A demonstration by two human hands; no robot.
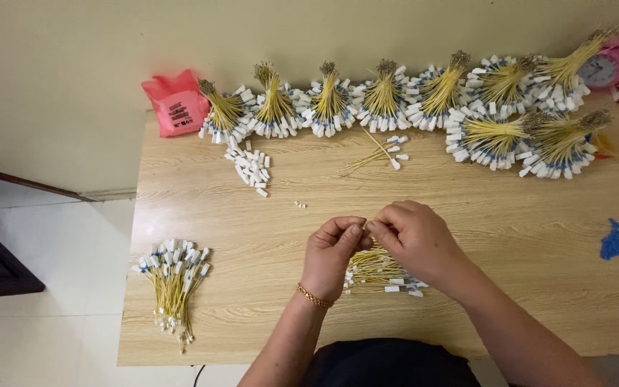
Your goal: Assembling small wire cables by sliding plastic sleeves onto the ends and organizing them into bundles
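The person's left hand (332, 247) and right hand (413, 236) meet over the wooden table (510, 236); the fingertips of both press together and pinch something tiny between them, too small to tell, maybe a wire end or a small white cap; right under the hands lies a loose pile of yellow wires (380, 272) with white tips; to do this well, I think, hold the small piece steady, push straight and keep the pile close; a second loose pile (175, 276) lies far left; tied bundles (395, 97) line the back edge by a pink bag (177, 104); spare white caps (251, 168) lie near.
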